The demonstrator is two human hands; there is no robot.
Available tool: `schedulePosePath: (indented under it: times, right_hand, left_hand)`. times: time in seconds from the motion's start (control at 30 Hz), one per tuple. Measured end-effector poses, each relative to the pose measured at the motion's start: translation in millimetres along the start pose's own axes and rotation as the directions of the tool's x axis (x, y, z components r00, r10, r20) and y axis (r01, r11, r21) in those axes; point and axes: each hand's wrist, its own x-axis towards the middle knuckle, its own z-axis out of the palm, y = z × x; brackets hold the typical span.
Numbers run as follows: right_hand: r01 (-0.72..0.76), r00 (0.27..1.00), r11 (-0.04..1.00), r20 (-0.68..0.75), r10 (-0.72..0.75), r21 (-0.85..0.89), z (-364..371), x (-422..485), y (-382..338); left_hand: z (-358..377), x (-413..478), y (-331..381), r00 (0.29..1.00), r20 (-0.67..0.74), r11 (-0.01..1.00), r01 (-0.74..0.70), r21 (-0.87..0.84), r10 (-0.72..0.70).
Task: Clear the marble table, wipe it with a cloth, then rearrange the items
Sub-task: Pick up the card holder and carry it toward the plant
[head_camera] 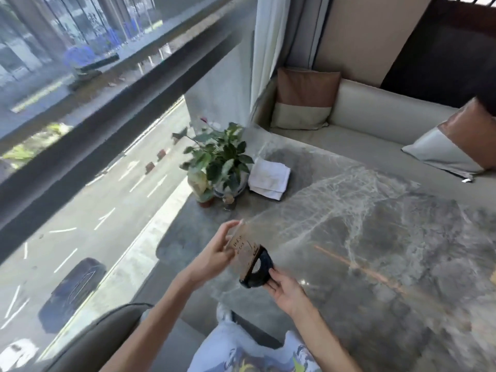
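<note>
Wooden sign (245,255) gripped in my left hand (214,257), right hand (284,287) cupping its dark base (259,275); I should set it down squarely, clear of the cloth (269,179) beyond my fingers.

Beige sofa (375,116) with two-tone cushions (304,99); pale curtain (281,36); window (80,76) overlooking street, dark car (72,291).

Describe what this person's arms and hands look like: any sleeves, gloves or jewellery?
Both forearms are bare right up to the bottom edge of the picture, so no sleeves show. The left hand and the right hand wear no gloves, and no rings, watch or bracelets can be seen. Below them, light trousers with a colourful print cover the lap.
</note>
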Motion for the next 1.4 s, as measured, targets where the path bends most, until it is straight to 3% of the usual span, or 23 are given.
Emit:
schedulePosePath:
  times: [0.3, 0.53, 0.93, 1.1, 1.27, 1.4]
  right_hand:
    - [-0.124, 0.98, 0.991, -0.15, 0.129, 0.047, 85, 74, 22]
    - [-0.046, 0.984, 0.999, -0.169, 0.049, 0.024, 126, 124, -16]
    - [-0.126, 0.978, 0.982, -0.186, 0.098, -0.141, 138, 193, -20]
    - [-0.074, 0.977, 0.969, -0.21, 0.024, -0.235, 141, 201, -14]
    - [-0.049, 0.993, 0.921, -0.114, 0.005, -0.387, 130, 203, -8]
    - [-0.019, 0.995, 0.915, -0.1, -0.023, -0.404, 92, 257, 25]
  left_hand:
    - [-70, 54, -31, 0.985, -0.048, 0.986, 0.165, 0.02, -0.164]
    - [-94, 112, -10, 0.988, 0.001, 0.986, 0.151, 0.069, -0.152]
    - [-113, 162, -5, 0.974, 0.026, 0.973, 0.221, 0.065, -0.223]
    - [-118, 167, -15, 0.972, -0.024, 0.972, 0.233, 0.018, -0.233]
    - [-116, 161, -12, 0.97, -0.005, 0.97, 0.241, 0.014, -0.241]
    - [-115, 159, -12, 0.971, 0.01, 0.97, 0.241, 0.022, -0.241]
